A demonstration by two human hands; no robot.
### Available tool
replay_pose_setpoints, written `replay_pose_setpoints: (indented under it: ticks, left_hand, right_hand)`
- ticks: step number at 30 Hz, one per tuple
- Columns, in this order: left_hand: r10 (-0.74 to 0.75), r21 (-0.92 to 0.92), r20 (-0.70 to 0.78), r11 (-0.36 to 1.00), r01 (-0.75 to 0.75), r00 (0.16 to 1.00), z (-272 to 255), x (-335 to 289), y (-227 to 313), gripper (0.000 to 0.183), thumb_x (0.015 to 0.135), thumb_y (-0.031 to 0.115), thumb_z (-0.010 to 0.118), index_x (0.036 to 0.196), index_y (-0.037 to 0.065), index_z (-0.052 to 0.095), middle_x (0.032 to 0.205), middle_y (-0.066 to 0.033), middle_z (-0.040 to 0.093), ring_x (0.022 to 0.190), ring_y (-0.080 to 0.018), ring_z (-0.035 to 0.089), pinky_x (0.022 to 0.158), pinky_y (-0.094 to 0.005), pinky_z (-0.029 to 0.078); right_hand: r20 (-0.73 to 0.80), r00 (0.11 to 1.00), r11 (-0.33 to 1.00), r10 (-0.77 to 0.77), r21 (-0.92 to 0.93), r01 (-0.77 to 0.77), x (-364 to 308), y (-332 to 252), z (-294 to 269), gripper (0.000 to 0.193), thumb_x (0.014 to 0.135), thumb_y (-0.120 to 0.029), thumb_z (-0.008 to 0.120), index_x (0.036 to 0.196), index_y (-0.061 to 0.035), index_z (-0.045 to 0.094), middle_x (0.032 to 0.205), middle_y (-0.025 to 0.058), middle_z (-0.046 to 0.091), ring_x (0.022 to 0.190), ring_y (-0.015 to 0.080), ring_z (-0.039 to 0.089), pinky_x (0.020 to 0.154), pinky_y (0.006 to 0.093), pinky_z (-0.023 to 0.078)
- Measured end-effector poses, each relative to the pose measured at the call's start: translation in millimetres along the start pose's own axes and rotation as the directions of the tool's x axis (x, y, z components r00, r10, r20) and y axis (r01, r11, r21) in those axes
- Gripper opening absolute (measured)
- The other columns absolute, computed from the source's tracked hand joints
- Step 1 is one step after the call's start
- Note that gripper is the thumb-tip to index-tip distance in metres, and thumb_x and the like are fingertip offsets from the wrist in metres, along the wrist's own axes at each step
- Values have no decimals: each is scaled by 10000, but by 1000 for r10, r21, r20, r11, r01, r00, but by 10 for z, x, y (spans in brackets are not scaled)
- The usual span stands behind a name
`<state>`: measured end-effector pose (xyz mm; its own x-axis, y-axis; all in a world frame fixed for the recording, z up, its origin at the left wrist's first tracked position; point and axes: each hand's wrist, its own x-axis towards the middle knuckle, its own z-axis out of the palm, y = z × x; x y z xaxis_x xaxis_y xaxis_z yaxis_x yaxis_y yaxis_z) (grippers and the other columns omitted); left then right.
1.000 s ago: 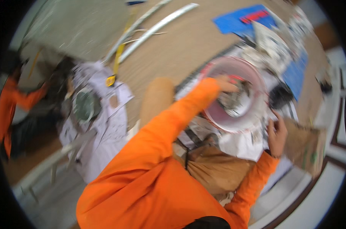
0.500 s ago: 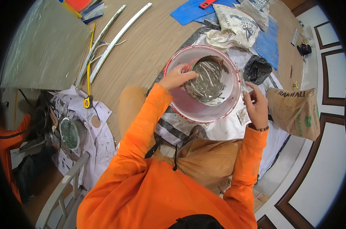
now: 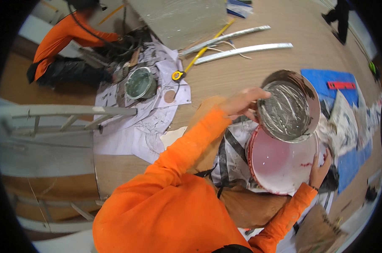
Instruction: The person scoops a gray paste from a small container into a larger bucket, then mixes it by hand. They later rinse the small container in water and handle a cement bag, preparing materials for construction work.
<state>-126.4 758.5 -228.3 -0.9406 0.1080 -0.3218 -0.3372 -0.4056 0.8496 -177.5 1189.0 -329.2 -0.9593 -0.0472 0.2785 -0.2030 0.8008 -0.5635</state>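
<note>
My left hand [image 3: 245, 101] pinches the rim of a small round bucket [image 3: 285, 110], its inside coated with wet grey, streaky mortar. Tilted toward me, it hangs over the far side of a wide white tub [image 3: 273, 162] with a red-smeared rim. Pinkish, watery liquid shows in the tub. On the tub's right edge lies my right hand [image 3: 319, 168], thumb inside and fingers outside the wall. A white sheet with dark stripes [image 3: 235, 145] lies under the tub.
At left a co-worker in orange [image 3: 66, 42] crouches by a bucket of green-grey paste [image 3: 141, 83]. Nearby are a ladder [image 3: 64, 110], tape measure [image 3: 178, 76] and metal strips [image 3: 245, 52]. Right: a red level [image 3: 341, 85], cement sacks [image 3: 343, 122] and a brown bag [image 3: 319, 234]. Someone stands far off [image 3: 339, 21].
My view has swung left, bringing the co-worker into sight. My left hand has lifted the small bucket from inside the tub to above its far rim. My right hand has come onto the tub's edge.
</note>
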Motion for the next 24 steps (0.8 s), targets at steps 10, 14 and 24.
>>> replay_pose_setpoints:
  ticks: [10, 14, 24]
  left_hand:
    - [149, -65, -686, 962, -264, 712, -998, -1467, 535, 616, 860, 439, 624, 1315, 37, 521, 1225, -146, 624, 1139, -298, 601, 963, -508, 500]
    - [137, -85, -825, 930, -359, 549, -1604, -1887, 622, 604, 847, 419, 642, 1333, 86, 510, 1300, -124, 572, 1210, -292, 551, 974, -540, 486]
    - [127, -36, -950, 862, -506, 285, -3468, -2689, 202, 567, 860, 415, 589, 1367, 176, 506, 1387, -80, 535, 1293, -317, 487, 1052, -581, 376]
  right_hand:
    - [362, 930, 940, -66, 336, -64, 236, 3, 262, 466, 1057, -276, 401, 1402, 32, 449, 1408, 210, 505, 1305, 295, 478, 1098, 374, 334]
    - [361, 931, 906, -59, 411, -102, 320, 100, 250, 459, 1066, -264, 361, 1405, 32, 450, 1397, 203, 518, 1298, 293, 484, 1096, 365, 335]
    - [326, 941, 939, 86, 289, -186, 285, 320, 268, 454, 1058, -285, 417, 1351, 48, 513, 1342, 182, 564, 1228, 246, 516, 1055, 339, 368]
